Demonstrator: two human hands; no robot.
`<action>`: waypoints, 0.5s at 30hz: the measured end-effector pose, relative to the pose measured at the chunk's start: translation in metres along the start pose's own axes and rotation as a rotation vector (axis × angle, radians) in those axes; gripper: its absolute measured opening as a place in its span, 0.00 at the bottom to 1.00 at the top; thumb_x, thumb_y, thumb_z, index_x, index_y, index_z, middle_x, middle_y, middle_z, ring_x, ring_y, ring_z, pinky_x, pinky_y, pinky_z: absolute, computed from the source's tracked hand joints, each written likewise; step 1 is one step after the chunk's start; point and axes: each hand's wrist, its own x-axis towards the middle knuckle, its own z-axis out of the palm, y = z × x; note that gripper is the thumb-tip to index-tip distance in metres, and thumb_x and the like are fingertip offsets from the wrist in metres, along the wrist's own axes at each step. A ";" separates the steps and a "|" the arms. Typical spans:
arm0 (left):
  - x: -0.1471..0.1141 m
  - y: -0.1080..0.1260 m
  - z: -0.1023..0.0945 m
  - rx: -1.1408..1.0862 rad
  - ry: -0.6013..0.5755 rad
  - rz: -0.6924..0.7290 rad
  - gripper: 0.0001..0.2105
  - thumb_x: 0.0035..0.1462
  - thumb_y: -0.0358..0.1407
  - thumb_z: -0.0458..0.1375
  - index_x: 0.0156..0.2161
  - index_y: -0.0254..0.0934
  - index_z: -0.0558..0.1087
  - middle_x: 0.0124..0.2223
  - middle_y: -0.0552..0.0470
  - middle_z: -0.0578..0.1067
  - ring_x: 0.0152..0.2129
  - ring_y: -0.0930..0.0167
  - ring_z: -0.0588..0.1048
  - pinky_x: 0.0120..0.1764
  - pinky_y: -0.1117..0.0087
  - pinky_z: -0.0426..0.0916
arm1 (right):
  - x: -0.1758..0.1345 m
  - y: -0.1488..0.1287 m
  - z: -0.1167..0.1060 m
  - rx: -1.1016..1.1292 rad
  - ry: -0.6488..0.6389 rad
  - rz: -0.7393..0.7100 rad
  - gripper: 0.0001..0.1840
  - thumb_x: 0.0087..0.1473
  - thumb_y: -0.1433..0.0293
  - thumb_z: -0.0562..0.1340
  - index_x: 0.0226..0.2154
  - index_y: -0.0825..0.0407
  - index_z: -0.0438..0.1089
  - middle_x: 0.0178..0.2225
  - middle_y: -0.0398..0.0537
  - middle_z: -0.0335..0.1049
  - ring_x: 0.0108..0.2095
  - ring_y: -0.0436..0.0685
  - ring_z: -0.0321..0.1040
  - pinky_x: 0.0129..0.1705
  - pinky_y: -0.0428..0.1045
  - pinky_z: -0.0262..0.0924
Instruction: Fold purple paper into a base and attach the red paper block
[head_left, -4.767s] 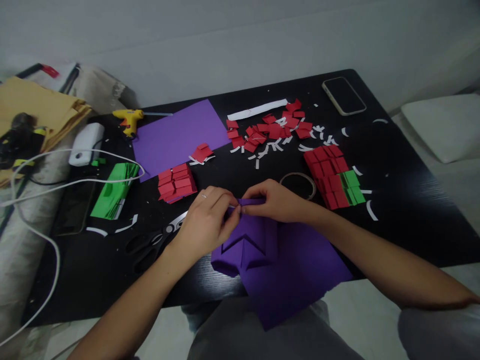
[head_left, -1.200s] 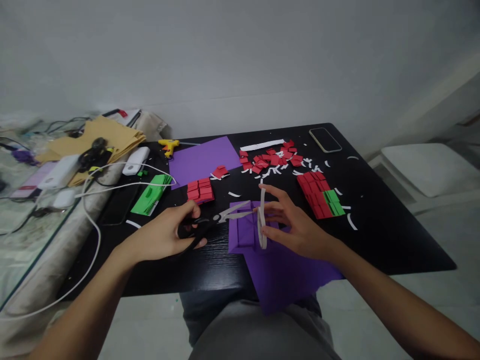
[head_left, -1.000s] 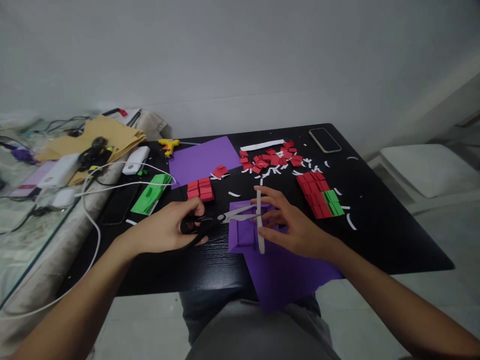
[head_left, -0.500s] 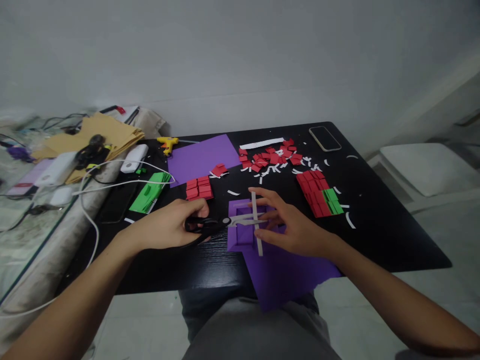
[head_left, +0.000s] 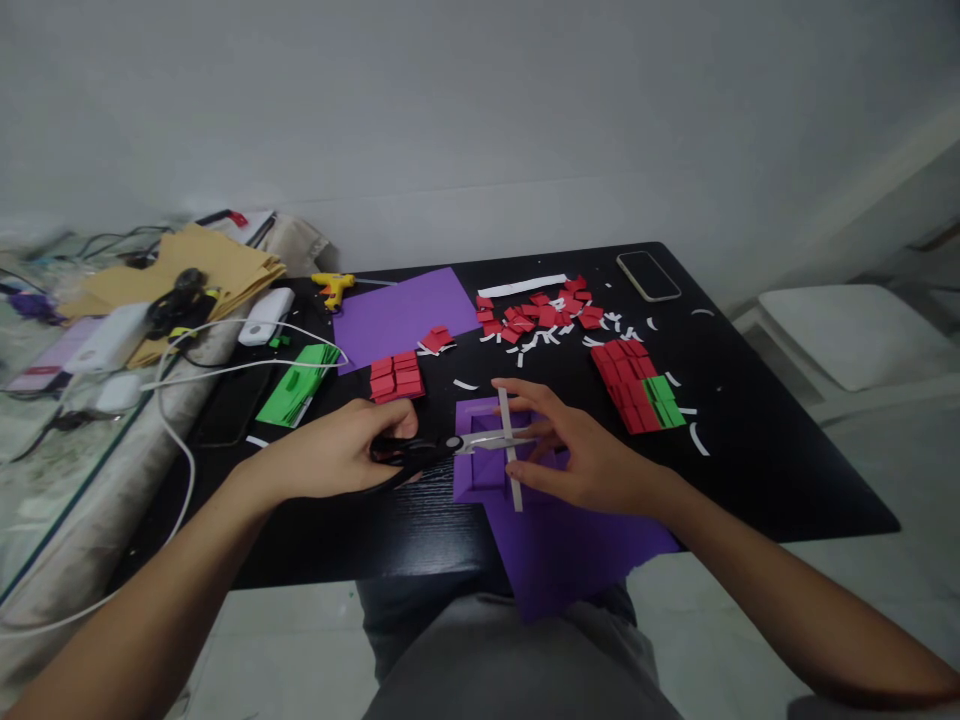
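Observation:
My left hand (head_left: 349,445) is closed round the black handles of a pair of scissors (head_left: 454,444), whose blades point right. Between the blades lies a narrow white strip (head_left: 515,485), held upright in the picture by the thumb and fingers of my right hand (head_left: 574,445). Below them is a folded purple paper piece (head_left: 465,475) with a raised square frame. A larger purple sheet (head_left: 570,570) spreads under my right hand and hangs over the table's front edge.
Red folded squares (head_left: 397,377) and green papers (head_left: 298,385) lie left; a red-and-green block (head_left: 622,385) lies right. Behind are loose red pieces (head_left: 547,317), white scraps, a purple sheet (head_left: 405,315) and a yellow glue gun (head_left: 334,288). A phone (head_left: 648,276) rests back right. White cables (head_left: 187,450) cross the left side.
The scissor blades have closed somewhat around the white strip, and the strip's upper end has tilted slightly left. Both hands stay in nearly the same place.

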 end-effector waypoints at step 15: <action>-0.008 -0.021 0.011 0.132 0.089 -0.152 0.14 0.61 0.49 0.61 0.40 0.40 0.68 0.33 0.54 0.75 0.26 0.69 0.72 0.32 0.68 0.64 | -0.014 0.001 -0.034 -0.108 -0.129 0.120 0.47 0.57 0.65 0.71 0.72 0.32 0.51 0.65 0.51 0.62 0.44 0.57 0.78 0.45 0.57 0.78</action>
